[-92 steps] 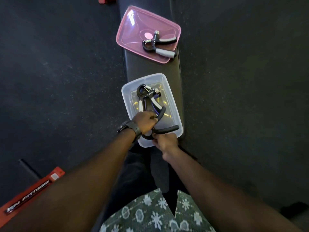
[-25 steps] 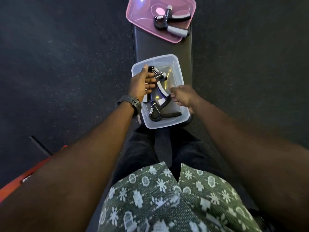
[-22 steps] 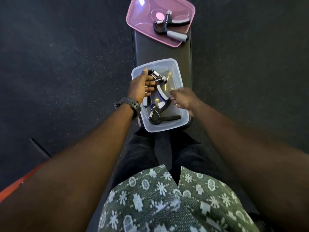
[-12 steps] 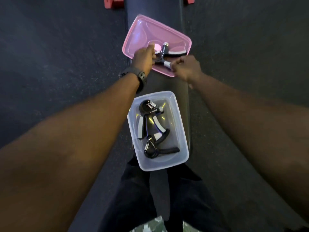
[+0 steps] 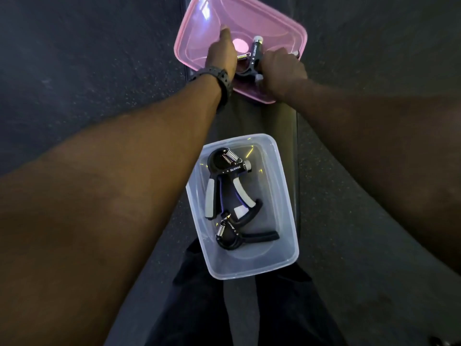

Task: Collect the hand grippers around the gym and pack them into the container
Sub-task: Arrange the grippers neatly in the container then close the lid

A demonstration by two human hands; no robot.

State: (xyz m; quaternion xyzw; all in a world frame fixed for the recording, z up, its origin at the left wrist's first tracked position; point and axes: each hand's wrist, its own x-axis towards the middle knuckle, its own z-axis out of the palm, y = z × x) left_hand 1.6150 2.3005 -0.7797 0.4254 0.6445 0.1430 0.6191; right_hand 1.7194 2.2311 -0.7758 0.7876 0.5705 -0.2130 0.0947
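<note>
Dark speckled rubber floor (image 5: 87, 58) surrounds a narrow black bench (image 5: 252, 118). On it stands a clear plastic container (image 5: 287, 208) holding two hand grippers: a grey-handled one (image 5: 225, 181) with handles toward the person, and an all-black one (image 5: 239, 236) with handles pointing right. Beyond lies a pink lid (image 5: 279, 26) carrying a third gripper (image 5: 252, 62). The right hand (image 5: 280, 69) is closed over its handles; the left hand (image 5: 222, 54) rests flat beside its spring, fingers extended.

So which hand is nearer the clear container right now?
Right, but only slightly. The right hand grips the hand gripper on the pink lid; the left hand rests further up, both beyond the container.
</note>
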